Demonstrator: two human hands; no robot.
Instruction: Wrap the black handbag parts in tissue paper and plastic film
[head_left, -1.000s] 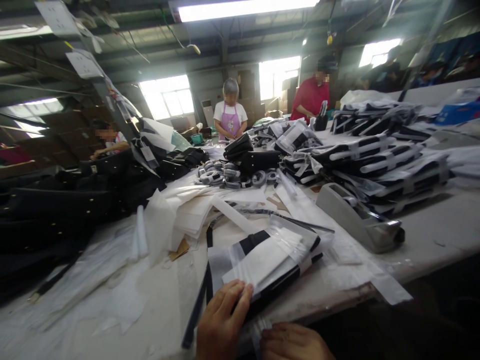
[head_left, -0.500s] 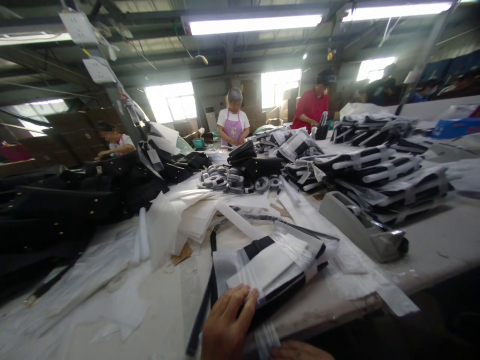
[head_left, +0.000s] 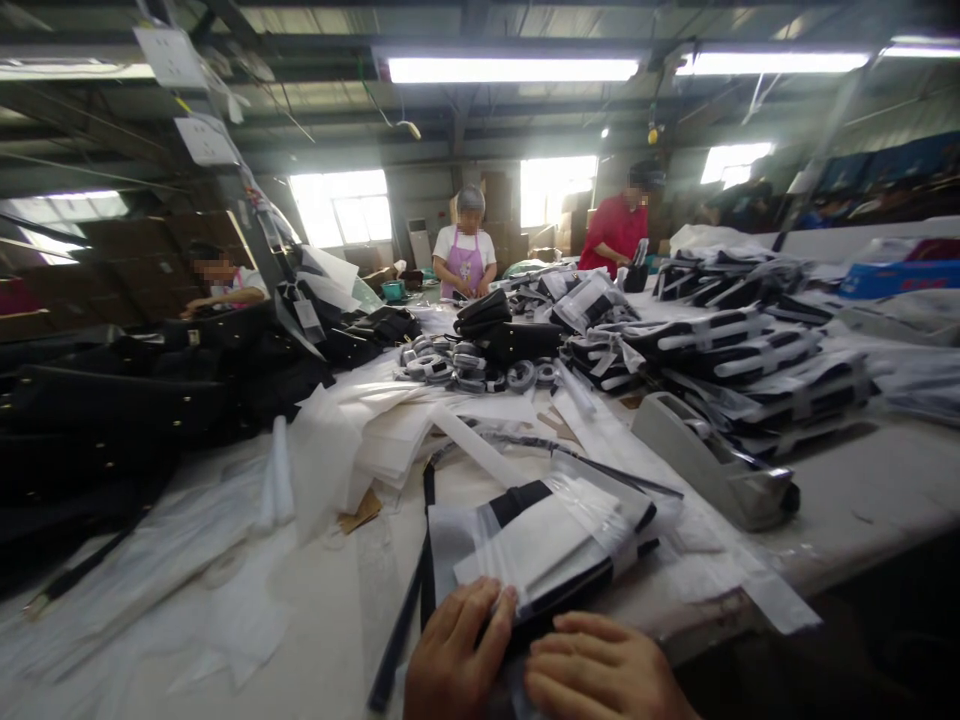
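On the table in front of me lies a black bag point(head_left: 577, 530) wrapped in white sheets and clear plastic. My left hand point(head_left: 459, 640) rests at its near left edge, fingers bent and pressed together on the wrapping. Beside it, my right hand point(head_left: 600, 665) lies with its fingers stretched flat over the near edge; a bit of clear plastic shows between the hands. A black strap point(head_left: 401, 635), partly in clear wrap, loops round the bag's left and far sides. The thumb of my right hand is hidden.
A grey tape dispenser point(head_left: 712, 465) stands to the right, before stacked wrapped bags point(head_left: 757, 375). Black bags point(head_left: 120, 400) pile up at left. White sheets point(head_left: 390, 430) and coiled wrapped straps point(head_left: 465, 365) lie ahead. Co-workers point(head_left: 466, 250) stand across the table.
My right hand has come up from the bottom edge onto the near side of the wrapped bag. My left hand stays at the bag's near left edge. The view has shifted slightly.
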